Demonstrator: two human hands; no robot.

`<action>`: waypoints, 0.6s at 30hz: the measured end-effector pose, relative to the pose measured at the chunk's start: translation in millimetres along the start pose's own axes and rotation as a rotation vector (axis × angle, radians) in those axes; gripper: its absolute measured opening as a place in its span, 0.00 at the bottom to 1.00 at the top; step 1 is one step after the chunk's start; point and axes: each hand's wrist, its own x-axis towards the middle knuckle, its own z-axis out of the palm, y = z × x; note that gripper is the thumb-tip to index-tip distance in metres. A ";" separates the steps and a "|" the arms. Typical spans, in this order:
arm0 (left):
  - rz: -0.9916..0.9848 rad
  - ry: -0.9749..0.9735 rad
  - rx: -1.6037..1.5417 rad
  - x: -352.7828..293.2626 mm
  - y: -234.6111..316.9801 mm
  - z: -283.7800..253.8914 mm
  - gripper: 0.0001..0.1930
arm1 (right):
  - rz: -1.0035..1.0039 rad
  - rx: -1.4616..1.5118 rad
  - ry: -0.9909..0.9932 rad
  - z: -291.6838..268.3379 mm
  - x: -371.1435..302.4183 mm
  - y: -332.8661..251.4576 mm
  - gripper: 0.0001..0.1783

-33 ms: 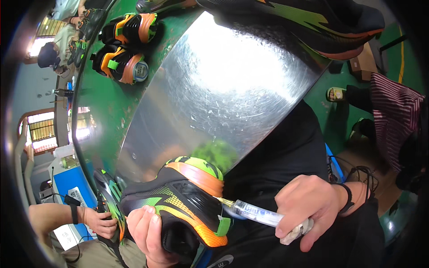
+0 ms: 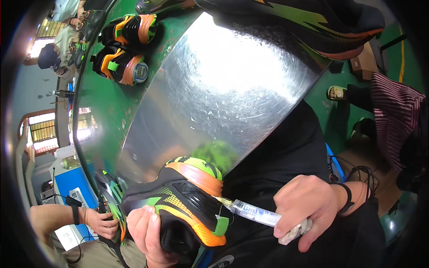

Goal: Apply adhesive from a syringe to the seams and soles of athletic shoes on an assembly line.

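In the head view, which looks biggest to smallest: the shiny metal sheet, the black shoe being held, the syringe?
1. Metal sheet, clearly largest.
2. Black shoe with orange and green trim, held by the left hand.
3. Syringe in the right hand, smallest.
The shoe sits nearest the camera, which enlarges it.

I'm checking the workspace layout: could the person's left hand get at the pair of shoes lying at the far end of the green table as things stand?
Probably not. The left hand has its grip on the black and orange shoe near the body, and the pair of shoes lies far across the metal sheet.
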 end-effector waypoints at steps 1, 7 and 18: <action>0.038 -0.024 -0.047 3.7 -8.1 -3.7 0.37 | -0.001 0.002 0.005 0.0 0.6 2.6 0.24; -0.074 -0.111 -0.072 9.1 -16.5 -10.4 0.47 | -0.018 -0.018 -0.001 -4.8 8.3 14.5 0.23; -0.226 -0.120 -0.162 18.7 -38.0 -2.9 0.47 | 0.043 -0.019 -0.029 -5.1 17.5 29.6 0.19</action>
